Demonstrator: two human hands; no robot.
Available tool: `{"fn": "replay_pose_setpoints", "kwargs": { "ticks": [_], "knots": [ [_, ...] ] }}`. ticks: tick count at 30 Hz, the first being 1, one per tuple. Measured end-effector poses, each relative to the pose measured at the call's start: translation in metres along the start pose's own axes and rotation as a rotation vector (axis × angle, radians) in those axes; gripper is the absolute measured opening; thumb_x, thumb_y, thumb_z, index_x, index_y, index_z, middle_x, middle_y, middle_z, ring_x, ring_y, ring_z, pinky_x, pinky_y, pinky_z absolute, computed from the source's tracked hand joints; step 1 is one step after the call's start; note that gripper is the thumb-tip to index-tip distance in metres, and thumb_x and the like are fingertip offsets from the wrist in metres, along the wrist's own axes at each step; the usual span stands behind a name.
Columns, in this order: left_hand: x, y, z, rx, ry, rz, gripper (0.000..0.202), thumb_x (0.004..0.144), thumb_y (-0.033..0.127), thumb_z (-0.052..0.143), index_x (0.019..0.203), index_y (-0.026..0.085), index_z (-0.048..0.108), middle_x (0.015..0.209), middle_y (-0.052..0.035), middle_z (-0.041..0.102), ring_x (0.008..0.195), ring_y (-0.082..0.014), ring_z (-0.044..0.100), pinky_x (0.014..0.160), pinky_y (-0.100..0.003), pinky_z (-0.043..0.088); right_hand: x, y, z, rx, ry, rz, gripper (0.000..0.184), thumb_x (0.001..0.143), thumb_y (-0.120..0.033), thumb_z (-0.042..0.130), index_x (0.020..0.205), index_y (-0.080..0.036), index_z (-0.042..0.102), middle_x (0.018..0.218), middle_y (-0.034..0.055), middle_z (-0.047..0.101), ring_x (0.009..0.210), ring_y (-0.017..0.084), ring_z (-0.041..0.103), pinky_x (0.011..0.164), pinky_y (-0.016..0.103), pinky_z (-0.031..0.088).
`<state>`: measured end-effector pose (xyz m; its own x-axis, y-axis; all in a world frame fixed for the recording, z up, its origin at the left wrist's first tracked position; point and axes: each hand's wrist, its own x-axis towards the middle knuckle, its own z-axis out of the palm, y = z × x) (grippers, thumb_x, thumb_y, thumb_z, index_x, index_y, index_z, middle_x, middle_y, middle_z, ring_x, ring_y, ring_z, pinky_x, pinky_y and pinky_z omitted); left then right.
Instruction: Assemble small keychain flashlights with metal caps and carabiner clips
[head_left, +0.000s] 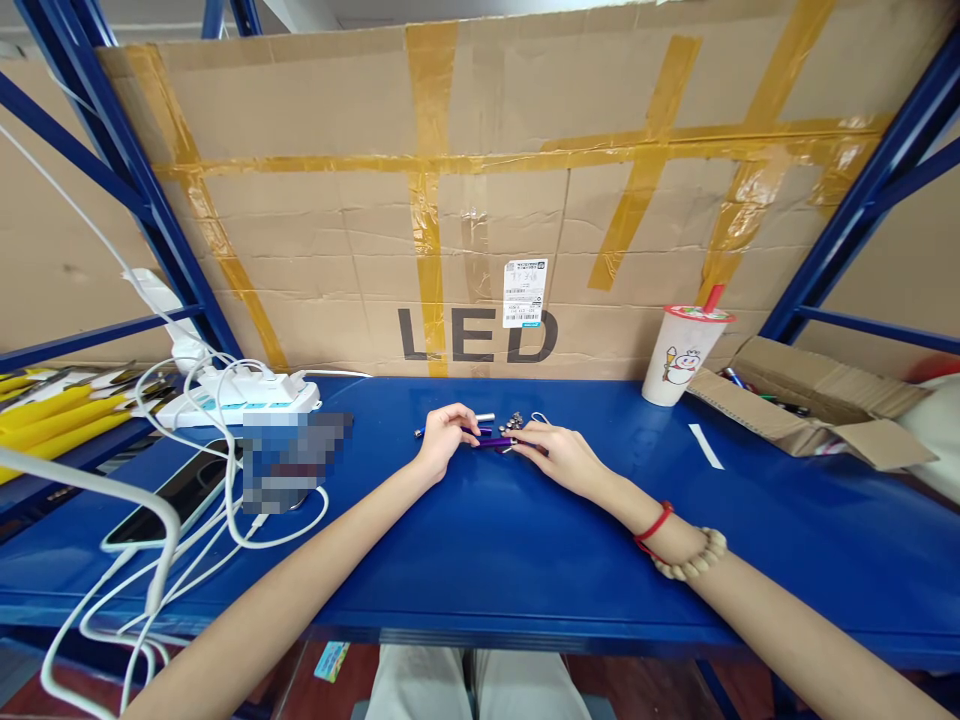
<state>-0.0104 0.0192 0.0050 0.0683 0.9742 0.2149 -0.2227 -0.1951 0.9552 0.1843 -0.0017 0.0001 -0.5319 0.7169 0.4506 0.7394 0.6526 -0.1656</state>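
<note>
Close to the middle of the blue tabletop, a slim shiny purple tube [493, 443] lies between my two hands. My left hand [445, 440] is closed, its thumb and fingertips pinching the tube's left end. With its fingers together, my right hand [559, 456] grips the right end; a small light-coloured tip shows just below those fingers, too small to name. Just behind the purple tube are more slim tubes, one with a silver end [486, 418], partly hidden by my left hand. A little heap of small metal parts [514, 422] sits behind my right fingertips, beside a thin white loop [539, 417].
A white power strip [247, 398], tangled white cables and a phone [176, 495] take up the left side. To the right stand a drink cup [679, 355] with a red straw and an open cardboard box [787, 400]. A paper strip [706, 446] lies before them. Cardboard [337, 250] walls the back.
</note>
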Motion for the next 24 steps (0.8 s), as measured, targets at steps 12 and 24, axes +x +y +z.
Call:
{"fn": "replay_pose_setpoints", "kwargs": {
  "ticks": [12,24],
  "knots": [
    [0.001,-0.0009,-0.0021,-0.044,0.002,0.016,0.019,0.047,0.009,0.038,0.053,0.012,0.055,0.057,-0.0007,0.053,0.05,-0.0097,0.051,0.042,-0.018,0.045,0.0006,-0.0018,-0.0017,0.014,-0.014,0.01,0.027,0.089,-0.03,0.045,0.11,-0.025,0.061,0.101,0.0025,0.064,0.09,0.017,0.061,0.069,0.026,0.049],
    [0.0005,0.0004,-0.0019,-0.087,-0.004,0.003,0.017,0.05,0.014,0.041,0.058,0.012,0.056,0.056,-0.0018,0.055,0.052,-0.0116,0.054,0.046,-0.021,0.047,0.0,0.0004,-0.0003,0.015,-0.011,-0.001,0.027,0.09,-0.032,0.043,0.111,-0.026,0.06,0.102,0.0021,0.064,0.092,0.016,0.06,0.07,0.025,0.048]
  ]
}}
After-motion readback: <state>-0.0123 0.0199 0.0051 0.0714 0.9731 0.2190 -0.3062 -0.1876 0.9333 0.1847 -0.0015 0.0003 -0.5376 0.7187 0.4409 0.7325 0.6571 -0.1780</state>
